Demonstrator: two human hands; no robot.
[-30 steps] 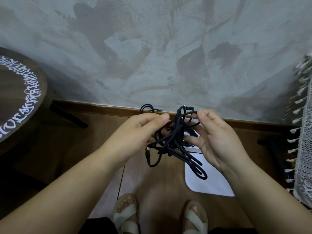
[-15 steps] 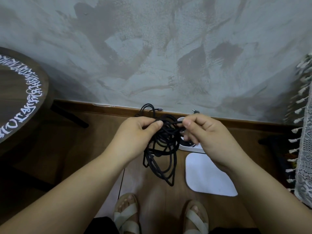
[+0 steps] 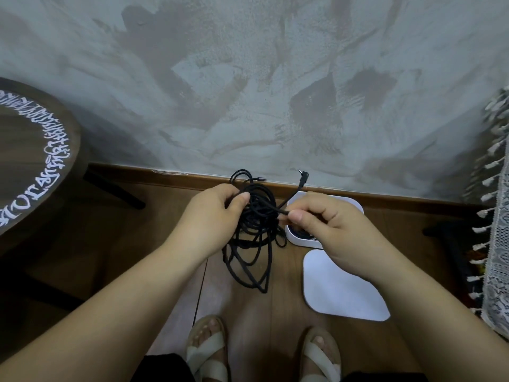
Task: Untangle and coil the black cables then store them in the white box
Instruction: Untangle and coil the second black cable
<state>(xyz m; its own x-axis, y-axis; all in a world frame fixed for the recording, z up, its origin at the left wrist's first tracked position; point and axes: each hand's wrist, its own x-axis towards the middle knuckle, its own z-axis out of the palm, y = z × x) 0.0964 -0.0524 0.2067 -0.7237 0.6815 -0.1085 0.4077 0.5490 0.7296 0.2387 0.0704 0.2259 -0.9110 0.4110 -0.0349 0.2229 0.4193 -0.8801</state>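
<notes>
Between the two hands hangs the tangle of black cables (image 3: 253, 241), held up in the air; its long loops droop below the grip toward the floor (image 3: 154, 257), and one small loop rises just above the left hand's knuckles.

The step in hand, as I judge it, is working one strand free of the bundle. To do it well, the right hand (image 3: 330, 224) should draw its strand out sideways and slowly, tracing it toward the free end with the angled plug (image 3: 303, 176) that pokes up above its fingers. The left hand (image 3: 212, 213) should hold the rest loosely enough that loops slide rather than cinch; a hard tug would likely tighten a knot. Once one cable runs clear it can be coiled alone.

The left hand is curled round the top of the bundle, thumb and forefinger closed on several strands at once. The right hand pinches a single strand narrowly between thumb and forefinger, its other fingers folded in; that strand runs straight from the pinch into the bundle just beside it. The hands are near each other but apart.

The box (image 3: 349, 201) sits open on the floor, partly hidden behind the right hand; something dark lies inside, though I cannot tell what. Its lid (image 3: 344, 293) lies flat below the right wrist, just beside the box. Well out past the left hand stands a round table (image 3: 30, 166) with white lettering.
</notes>
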